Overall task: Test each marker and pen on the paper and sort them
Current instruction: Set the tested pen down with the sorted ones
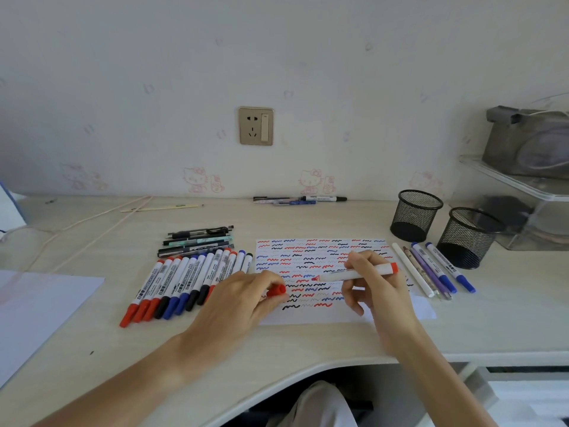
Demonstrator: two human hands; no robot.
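Paper point(311, 257), covered with red, blue and black squiggles, was pressed under both hands on the desk point(308, 340). A red marker point(357, 274) was pinched by the right hand point(377, 285), lying almost level, its tip pointed toward the left hand point(238, 298). A red cap point(276, 290) was held in the curled fingers of the left hand. Just left of that hand a row of markers point(184, 278) was laid, with dark pens point(197, 240) behind it. Right of the right hand some sorted pens point(431, 269) were placed, near two mesh cups point(415, 215).
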